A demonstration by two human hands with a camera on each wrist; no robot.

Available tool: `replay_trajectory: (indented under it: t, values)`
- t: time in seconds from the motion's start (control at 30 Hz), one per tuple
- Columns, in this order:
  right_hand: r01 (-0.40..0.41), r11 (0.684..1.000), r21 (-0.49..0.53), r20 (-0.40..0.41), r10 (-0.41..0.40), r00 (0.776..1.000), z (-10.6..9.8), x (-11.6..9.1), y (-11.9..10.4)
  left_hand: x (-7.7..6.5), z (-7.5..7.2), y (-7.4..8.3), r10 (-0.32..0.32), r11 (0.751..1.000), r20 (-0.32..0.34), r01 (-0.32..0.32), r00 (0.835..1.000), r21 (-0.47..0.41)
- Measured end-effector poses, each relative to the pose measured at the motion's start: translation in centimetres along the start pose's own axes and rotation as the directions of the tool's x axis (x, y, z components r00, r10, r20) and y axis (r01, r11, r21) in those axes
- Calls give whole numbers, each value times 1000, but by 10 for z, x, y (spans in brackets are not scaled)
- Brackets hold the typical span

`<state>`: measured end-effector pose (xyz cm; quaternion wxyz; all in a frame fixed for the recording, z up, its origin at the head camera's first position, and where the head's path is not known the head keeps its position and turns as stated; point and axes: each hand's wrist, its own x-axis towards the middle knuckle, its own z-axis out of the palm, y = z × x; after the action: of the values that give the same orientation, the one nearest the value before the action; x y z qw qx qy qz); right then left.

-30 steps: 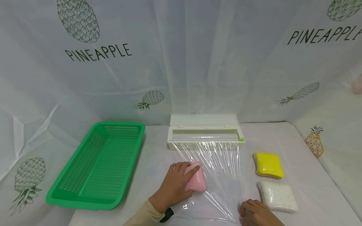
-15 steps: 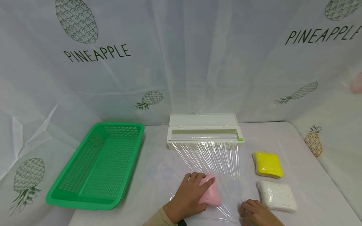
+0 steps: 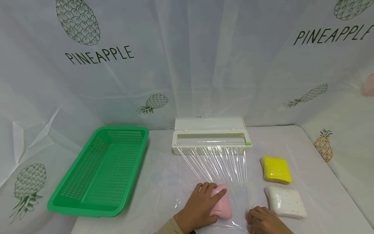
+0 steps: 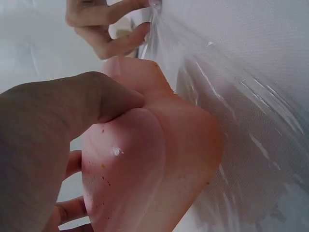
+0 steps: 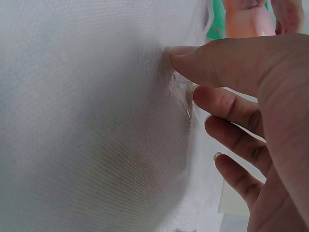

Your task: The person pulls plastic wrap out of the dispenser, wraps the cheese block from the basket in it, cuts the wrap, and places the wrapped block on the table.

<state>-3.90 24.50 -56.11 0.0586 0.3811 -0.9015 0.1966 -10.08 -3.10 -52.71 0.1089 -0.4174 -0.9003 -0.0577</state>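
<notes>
My left hand (image 3: pixel 201 206) grips a pink block (image 3: pixel 222 204), shaped like a bar of soap, with the thumb across one face and the fingers on the far side. In the left wrist view the block (image 4: pixel 145 159) is tilted close beside the clear plastic wrap (image 4: pixel 246 77); whether it touches the wrap I cannot tell. The sheet of plastic wrap (image 3: pixel 216 162) runs forward from a white dispenser box (image 3: pixel 211 151) with its lid raised. Down at the sheet's near right corner, my right hand (image 3: pixel 266 221) pinches the wrap's crumpled edge (image 5: pixel 181 89) between thumb and index finger.
To the left stands a green perforated basket (image 3: pixel 137 169). On the right lie a yellow block (image 3: pixel 276 169) and a white block (image 3: pixel 285 202), both glossy as if wrapped. A pineapple-print curtain (image 3: pixel 204 65) rises behind the table.
My left hand has carried the pink block right and nearer to me, over the lower part of the wrap. The right hand has stayed at the wrap's corner.
</notes>
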Motion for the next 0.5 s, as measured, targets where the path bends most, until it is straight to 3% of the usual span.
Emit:
replay_trajectory:
  t: [0.13, 0.33, 0.5]
  values:
    - [-6, 1000, 3, 20, 6, 1000, 0, 0, 0, 1, 3, 0, -9, 1000, 25, 9, 1000, 14]
    - [5, 1000, -10, -13, -5, 1000, 2, -2, 1, 2, 8, 0, -6, 999, 0, 6, 1000, 44]
    - [-10, 1000, -13, 20, 10, 1000, 1, -1, 0, -2, 14, -4, -15, 1000, 10, 15, 1000, -10]
